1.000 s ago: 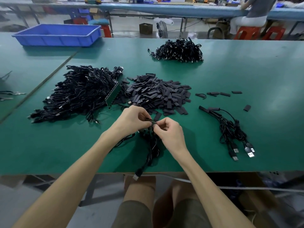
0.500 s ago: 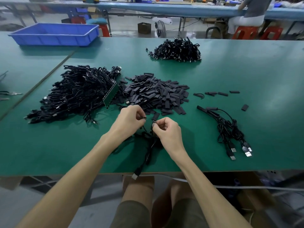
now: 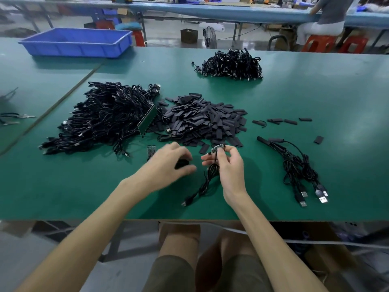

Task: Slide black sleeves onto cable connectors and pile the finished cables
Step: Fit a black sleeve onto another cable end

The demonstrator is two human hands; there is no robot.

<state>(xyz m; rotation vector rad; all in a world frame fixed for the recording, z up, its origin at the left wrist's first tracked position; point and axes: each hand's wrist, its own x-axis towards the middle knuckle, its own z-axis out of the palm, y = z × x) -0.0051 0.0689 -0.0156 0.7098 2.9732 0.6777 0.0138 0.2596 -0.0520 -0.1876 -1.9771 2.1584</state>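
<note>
Two hands [image 3: 166,163] [image 3: 229,165] now apart, cable [image 3: 210,179] right.

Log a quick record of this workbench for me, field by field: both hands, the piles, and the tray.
right hand: pinches a cable at its bare circuit-board end
left hand: blurred over a dark item; grip unclear
sleeve pile: centre, beyond the hands
large cable pile: left of the sleeves
sleeved cables: small bundle, right
far cable pile: behind the sleeves
blue tray: far left
</note>
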